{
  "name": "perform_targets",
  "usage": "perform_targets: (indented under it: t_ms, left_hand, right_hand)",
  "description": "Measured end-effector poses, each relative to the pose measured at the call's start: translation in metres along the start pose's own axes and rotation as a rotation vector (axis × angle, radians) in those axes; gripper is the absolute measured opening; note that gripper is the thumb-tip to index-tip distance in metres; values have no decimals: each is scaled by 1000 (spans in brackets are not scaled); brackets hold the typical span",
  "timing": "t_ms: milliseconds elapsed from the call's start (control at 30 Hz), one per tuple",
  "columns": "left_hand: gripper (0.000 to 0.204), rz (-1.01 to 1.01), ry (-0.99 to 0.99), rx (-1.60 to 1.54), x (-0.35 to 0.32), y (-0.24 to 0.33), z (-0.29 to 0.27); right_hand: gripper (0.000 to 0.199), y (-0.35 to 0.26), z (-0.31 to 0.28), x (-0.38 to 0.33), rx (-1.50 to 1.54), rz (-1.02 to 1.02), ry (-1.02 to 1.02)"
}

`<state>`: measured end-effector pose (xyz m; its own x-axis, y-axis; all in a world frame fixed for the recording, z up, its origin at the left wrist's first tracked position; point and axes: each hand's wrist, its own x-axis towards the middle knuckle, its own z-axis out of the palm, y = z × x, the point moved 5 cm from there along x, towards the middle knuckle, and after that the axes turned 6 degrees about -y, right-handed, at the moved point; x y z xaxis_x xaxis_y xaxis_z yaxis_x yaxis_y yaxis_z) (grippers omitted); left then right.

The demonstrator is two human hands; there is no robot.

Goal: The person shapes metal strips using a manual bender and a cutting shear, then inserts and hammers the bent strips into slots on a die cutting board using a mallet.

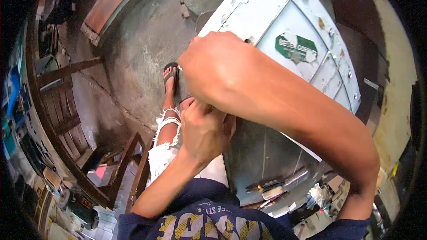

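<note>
Stained grey floor [138,40] spreads across a cluttered workshop, with a reddish-brown wooden plank [109,6] toward the far left and a rough dark wooden frame [71,69] nearer on the same side. Beyond the frame's near end sits a dark machine with a rounded end [80,206]. On the person's right is a dark grey table [249,146], and over it lies a large white panel [267,18], its far end narrowing and its right edge curved, with round fasteners along that edge. Chips and rust marks show on its paint, and a torn green sticker [296,48] is stuck on its face. Several hand tools [273,192] lie along the table's near edge.

Both hands meet in front of the body, at the left edge of the panel as seen from above. The right hand [218,62] is bent at the wrist, its back upward, overlapping the panel's left edge in view; its fingers are hidden beneath, so I cannot tell whether they hold anything. The left hand [204,126] is just below it, fingers curled in narrow; what they close around, if anything, cannot be told. Below, a sandalled foot [169,73] rests on the floor.
</note>
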<state>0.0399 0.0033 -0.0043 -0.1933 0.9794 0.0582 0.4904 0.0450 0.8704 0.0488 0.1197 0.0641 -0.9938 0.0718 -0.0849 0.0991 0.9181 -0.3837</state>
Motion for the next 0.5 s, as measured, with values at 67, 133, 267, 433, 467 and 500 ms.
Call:
perform_targets:
  t_ms: [67,133,267,433,467,500]
  left_hand:
    - [24,20,28,-17,0,0,6]
    - [24,68,35,-82,4,2,10]
    - [19,-43,-44,20,15,5,-2]
    - [20,-202,38,-324,41,17,-77]
    - [23,-4,121,-191,46,32,-106]
    - [27,232,204,-48,52,49,-132]
  right_hand:
    - [15,-6,-4,-5,-151,-31,-233]
    - [16,-10,-21,-23,-82,-15,-210]
    - [15,35,-1,-88,-152,578,-799]
    - [17,22,-80,-133,-224,909,-240]
    - [20,11,-109,-126,-123,962,124]
    - [22,1,-126,-115,137,1040,199]
